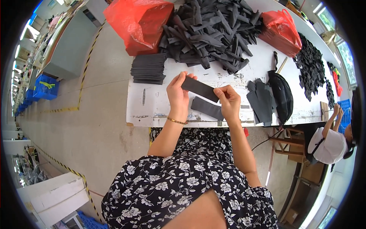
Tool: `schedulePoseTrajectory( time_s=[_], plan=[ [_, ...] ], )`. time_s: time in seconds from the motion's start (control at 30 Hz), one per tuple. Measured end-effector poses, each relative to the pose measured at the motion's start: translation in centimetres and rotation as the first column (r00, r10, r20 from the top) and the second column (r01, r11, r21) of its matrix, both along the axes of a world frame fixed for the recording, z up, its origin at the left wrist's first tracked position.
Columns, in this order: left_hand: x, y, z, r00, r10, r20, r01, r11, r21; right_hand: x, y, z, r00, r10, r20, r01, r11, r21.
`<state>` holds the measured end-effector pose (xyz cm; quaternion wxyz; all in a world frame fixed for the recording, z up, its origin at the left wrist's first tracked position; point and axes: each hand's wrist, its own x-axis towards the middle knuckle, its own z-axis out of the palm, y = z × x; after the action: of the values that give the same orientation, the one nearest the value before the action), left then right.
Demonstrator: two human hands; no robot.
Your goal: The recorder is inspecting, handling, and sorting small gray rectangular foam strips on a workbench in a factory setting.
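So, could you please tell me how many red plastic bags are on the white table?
2. One large red plastic bag sits at the far left of the white table; a smaller red plastic bag sits far right of the black strip pile. Others may be hidden.

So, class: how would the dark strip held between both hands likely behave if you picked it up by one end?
The dark strip spans left hand to right hand without sagging, so probably semi-stiff. It looks thin, likely light. Similar strips in the pile curl, suggesting it bends easily.

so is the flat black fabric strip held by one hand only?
No, the left hand and right hand each pinch one end of the flat black fabric strip.
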<state>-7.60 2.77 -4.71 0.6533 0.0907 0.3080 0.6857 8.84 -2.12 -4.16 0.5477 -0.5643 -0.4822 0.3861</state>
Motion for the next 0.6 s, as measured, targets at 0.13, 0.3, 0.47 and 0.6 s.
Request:
schedulePoseTrajectory(
  time_s=[0.13, 0.3, 0.47, 0.6],
  plan=[
    [1.9, 0.7, -3.5, 0.923, 0.064, -0.378, -0.095, 0.993, -0.065, 2.4, 0.4, -3.0, 1.0, -0.002, 0.01, 0.003, 0.993, -0.117],
    [2.6, 2.7, -5.4, 0.899, 0.122, -0.42, -0.224, 0.953, -0.203, 5.9, 0.8, -5.1, 0.991, -0.1, 0.093, 0.113, 0.983, -0.147],
    [1.4, 9.0, -8.5, 0.828, 0.147, -0.541, -0.12, 0.989, 0.087, 8.0, 0.8, -6.2, 0.773, 0.159, 0.614, 0.087, 0.933, -0.351],
    [3.4, 11.8, -8.1, 0.889, -0.045, -0.456, 0.003, 0.996, -0.093, 12.4, 0.8, -5.8, 0.494, -0.227, 0.839, 0.408, 0.913, 0.007]
  ],
)
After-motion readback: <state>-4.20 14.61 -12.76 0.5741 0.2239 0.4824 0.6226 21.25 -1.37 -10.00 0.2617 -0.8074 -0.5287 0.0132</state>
